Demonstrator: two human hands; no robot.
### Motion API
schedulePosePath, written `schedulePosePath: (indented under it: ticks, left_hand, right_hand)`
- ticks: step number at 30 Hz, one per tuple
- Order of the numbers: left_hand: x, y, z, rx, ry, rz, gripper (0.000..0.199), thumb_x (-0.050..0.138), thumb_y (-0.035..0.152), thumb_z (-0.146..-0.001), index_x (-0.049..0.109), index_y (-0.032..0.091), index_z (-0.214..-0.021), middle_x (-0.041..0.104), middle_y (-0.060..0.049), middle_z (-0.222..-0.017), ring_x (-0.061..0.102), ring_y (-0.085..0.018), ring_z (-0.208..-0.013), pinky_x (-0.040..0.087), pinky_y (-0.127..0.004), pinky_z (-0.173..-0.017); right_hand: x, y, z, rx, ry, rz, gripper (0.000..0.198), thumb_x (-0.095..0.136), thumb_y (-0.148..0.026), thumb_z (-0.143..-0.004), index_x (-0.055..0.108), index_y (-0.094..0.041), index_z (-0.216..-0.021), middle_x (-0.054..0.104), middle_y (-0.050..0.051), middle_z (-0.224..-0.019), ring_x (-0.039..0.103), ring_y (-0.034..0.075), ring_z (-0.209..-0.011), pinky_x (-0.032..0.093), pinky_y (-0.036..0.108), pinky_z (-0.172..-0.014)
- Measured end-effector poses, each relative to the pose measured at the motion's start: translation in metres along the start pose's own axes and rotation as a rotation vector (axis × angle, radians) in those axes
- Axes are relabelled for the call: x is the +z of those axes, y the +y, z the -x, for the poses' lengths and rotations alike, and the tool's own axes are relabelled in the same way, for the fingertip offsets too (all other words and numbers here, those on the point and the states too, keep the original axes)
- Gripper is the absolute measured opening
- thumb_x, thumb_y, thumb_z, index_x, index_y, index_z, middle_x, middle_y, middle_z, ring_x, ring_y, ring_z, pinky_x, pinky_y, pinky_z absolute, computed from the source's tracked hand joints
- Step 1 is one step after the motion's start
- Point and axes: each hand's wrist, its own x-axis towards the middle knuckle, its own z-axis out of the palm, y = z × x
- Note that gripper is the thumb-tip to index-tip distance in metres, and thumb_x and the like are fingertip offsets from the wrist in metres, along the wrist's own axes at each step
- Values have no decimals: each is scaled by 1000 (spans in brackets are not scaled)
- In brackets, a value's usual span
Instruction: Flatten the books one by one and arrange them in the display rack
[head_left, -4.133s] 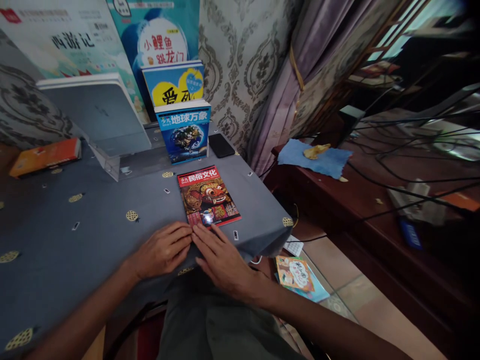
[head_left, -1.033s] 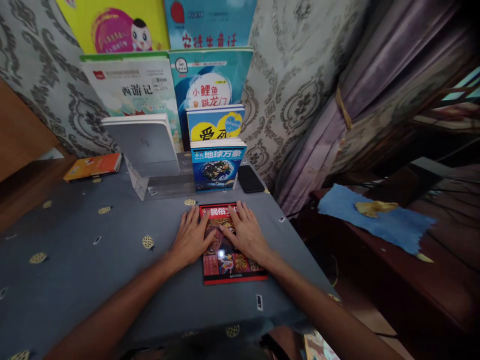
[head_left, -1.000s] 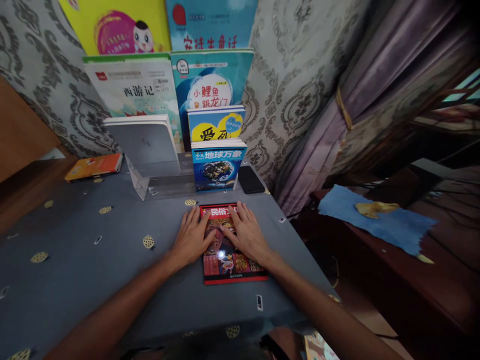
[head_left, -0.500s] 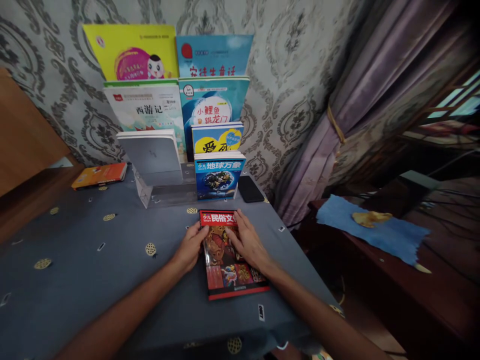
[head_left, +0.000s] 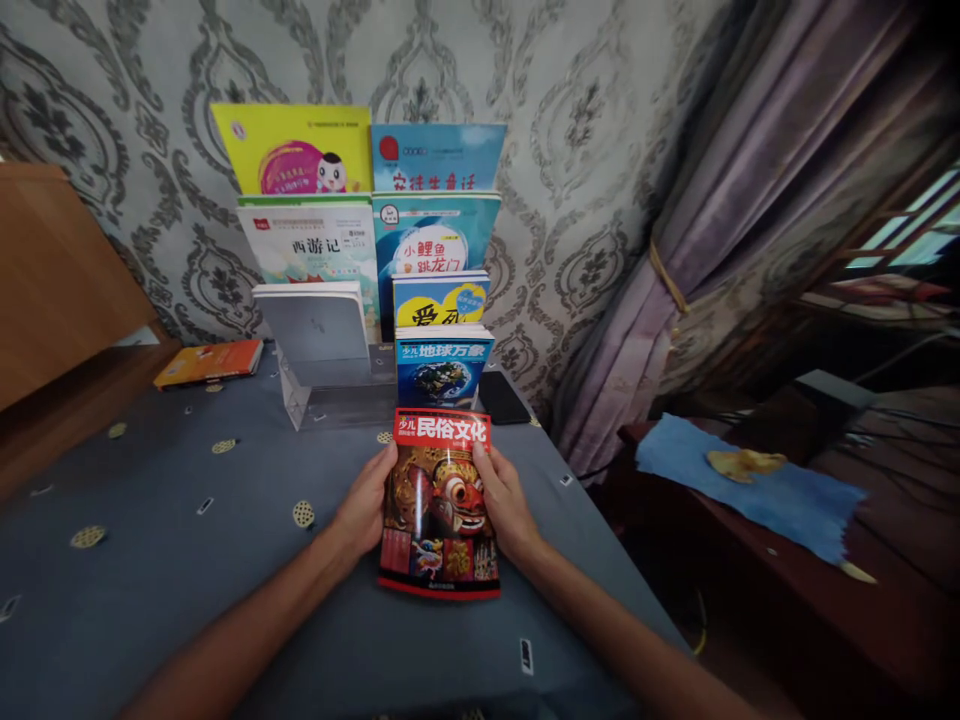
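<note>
Between my two hands is a red and black book (head_left: 439, 500) with a painted mask on its cover and a red title band on top. My left hand (head_left: 365, 500) grips its left edge, thumb on the front. Gripping the right edge, my right hand (head_left: 510, 500) also has its thumb on the cover; the other fingers are hidden behind. The book's top edge overlaps the foot of a blue book (head_left: 442, 372) with a globe picture, which stands in a clear display rack (head_left: 341, 408).
Behind stand a yellow book (head_left: 292, 140), a light blue book (head_left: 442, 150) and several others. An orange book (head_left: 210, 362) lies at the left, a black phone (head_left: 504, 398) right of the rack. A purple curtain (head_left: 622, 330) hangs at the right, above a side table with blue cloth (head_left: 742, 490).
Earlier the book lay on the table with my right hand flat over its cover. Now both hands hold it by its sides, and it is raised and tilted up towards me.
</note>
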Motion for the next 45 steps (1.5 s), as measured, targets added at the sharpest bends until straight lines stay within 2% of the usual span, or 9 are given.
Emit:
schedulePosePath:
  ticks: [3, 6, 8, 11, 17, 24, 33, 41, 45]
  left_hand:
    - [0, 6, -1, 42, 39, -45, 50, 74, 56, -81, 72, 16, -110, 77, -9, -112, 71, -27, -109, 56, -41, -99]
    - [-5, 11, -2, 198, 94, -145, 59, 68, 67, -80, 73, 15, -109, 78, -9, -107, 69, -28, -114, 56, -40, -99]
    - [-11, 11, -2, 291, 104, -206, 62, 71, 70, -74, 74, 15, -103, 79, -8, -98, 68, -30, -114, 57, -40, -96]
    - [-18, 10, -2, 294, 70, -257, 65, 79, 72, -61, 74, 14, -90, 78, -9, -82, 71, -34, -107, 60, -42, -90]
    - [-18, 12, 4, 244, -49, -357, 64, 90, 57, -49, 74, 14, -95, 78, -11, -91, 73, -33, -96, 58, -45, -91]
    - [-15, 19, 13, 130, -295, -416, 60, 89, 48, -59, 75, 15, -107, 78, -12, -102, 72, -34, -103, 53, -50, -100]
    - [-23, 21, 14, 7, -478, -519, 61, 87, 44, -66, 73, 18, -120, 73, -12, -121, 66, -33, -118, 45, -50, -110]
    - [-13, 30, 13, 37, -496, -467, 76, 88, 45, -65, 64, 20, -132, 68, -12, -131, 61, -33, -125, 41, -51, -114]
    - [-22, 25, 9, 67, -401, -420, 76, 90, 46, -62, 66, 19, -129, 70, -12, -127, 63, -32, -122, 42, -50, -113]
  right_hand:
    - [8, -8, -2, -173, 60, 35, 43, 51, -60, -93, 63, -21, -102, 75, 6, -98, 70, 25, -87, 58, 38, -80]
    - [11, -16, -5, -383, 89, 198, 40, 47, -56, -96, 64, -21, -102, 73, 5, -95, 68, 24, -87, 56, 36, -81]
    - [10, -18, -5, -489, 93, 323, 36, 47, -54, -95, 64, -22, -96, 71, 3, -84, 66, 22, -78, 55, 34, -76]
    - [7, -14, -3, -566, 95, 438, 34, 44, -53, -96, 62, -24, -91, 67, 1, -71, 62, 21, -66, 53, 32, -66]
    - [0, 12, 9, -514, 76, 468, 37, 40, -57, -95, 57, -24, -99, 68, 4, -75, 67, 24, -76, 56, 35, -75]
    - [-6, 21, 14, -539, -3, 454, 36, 46, -52, -95, 53, -22, -112, 73, 7, -89, 69, 24, -80, 58, 35, -76]
    - [-11, 22, 12, -559, 2, 455, 39, 52, -52, -94, 59, -22, -117, 75, 11, -98, 72, 27, -87, 61, 37, -77]
    - [-7, 13, 5, -463, -76, 380, 41, 48, -50, -98, 61, -24, -126, 74, 10, -114, 70, 26, -105, 61, 36, -86]
    - [-12, 23, 2, -357, -64, 411, 50, 45, -55, -98, 59, -23, -134, 71, 11, -124, 67, 27, -115, 57, 42, -98]
